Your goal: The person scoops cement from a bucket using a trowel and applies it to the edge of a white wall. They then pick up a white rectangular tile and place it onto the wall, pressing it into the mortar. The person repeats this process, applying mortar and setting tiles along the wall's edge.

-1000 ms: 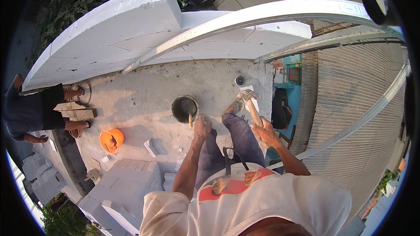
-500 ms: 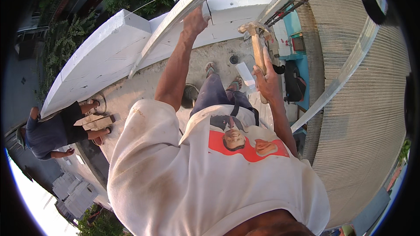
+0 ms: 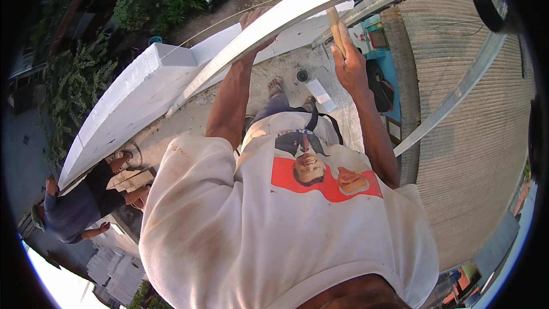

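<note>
My right hand [image 3: 350, 67] is closed round the wooden handle of a hammer [image 3: 334, 27]. The hammer's head is hidden behind the pale curved metal bar [image 3: 297, 1] that crosses above. My left hand [image 3: 251, 18] is at the top of the white block wall [image 3: 216, 43], to the left of the hammer. That same bar cuts across this hand, so its grip cannot be made out. The wall's blocks are smooth and light, with a taller section [image 3: 143, 83] to the left.
A white block [image 3: 321, 95] and a small dark bucket [image 3: 302, 75] stand on the concrete floor by my feet. A co-worker [image 3: 77, 209] is at the wall's left end. Corrugated roofing [image 3: 463, 120] and another metal bar [image 3: 457, 94] lie right. Stacked white blocks [image 3: 117, 272] are lower left.
The hammer has gone up and its head has passed behind the metal bar. The view has shifted, and the bar now covers part of my left hand.
</note>
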### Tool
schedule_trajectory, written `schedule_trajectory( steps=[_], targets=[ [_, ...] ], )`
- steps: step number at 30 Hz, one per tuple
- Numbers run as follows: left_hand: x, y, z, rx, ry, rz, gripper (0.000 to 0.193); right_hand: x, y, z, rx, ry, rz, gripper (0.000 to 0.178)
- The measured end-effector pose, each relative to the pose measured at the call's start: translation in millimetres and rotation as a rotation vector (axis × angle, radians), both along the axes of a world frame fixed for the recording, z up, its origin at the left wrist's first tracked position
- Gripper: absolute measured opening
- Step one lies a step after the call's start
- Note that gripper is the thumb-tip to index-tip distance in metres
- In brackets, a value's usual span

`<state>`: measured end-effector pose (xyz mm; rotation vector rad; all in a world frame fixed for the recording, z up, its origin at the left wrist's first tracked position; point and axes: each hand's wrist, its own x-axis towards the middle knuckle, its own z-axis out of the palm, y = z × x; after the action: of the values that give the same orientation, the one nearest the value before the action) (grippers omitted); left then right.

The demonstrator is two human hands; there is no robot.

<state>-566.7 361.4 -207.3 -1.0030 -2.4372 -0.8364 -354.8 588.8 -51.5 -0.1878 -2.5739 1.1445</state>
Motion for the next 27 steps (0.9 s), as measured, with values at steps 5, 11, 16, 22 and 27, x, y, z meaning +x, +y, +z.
schedule_trajectory(
  steps=[5,11,16,22,27],
  targets=[
    [-1,-8,0,-0.154,-0.092,-0.033,0.068,-9,24,-38,0.149,-0.321,0.030,0.058],
    [-12,-13,-38,-0.378,0.045,0.137,0.073,-16,-2,-17,0.118,0.118,-0.057,0.057],
    [0,-6,4,-0.455,-0.197,0.083,0.075,-12,12,-35,0.213,-0.357,-0.012,0.059],
    [-1,-8,18,-0.202,-0.322,-0.001,0.076,-12,-11,-34,0.220,-0.243,0.058,0.062],
    [0,-7,14,-0.361,-0.141,0.057,0.081,-12,-6,-25,0.164,-0.297,0.066,0.063]
  ],
)
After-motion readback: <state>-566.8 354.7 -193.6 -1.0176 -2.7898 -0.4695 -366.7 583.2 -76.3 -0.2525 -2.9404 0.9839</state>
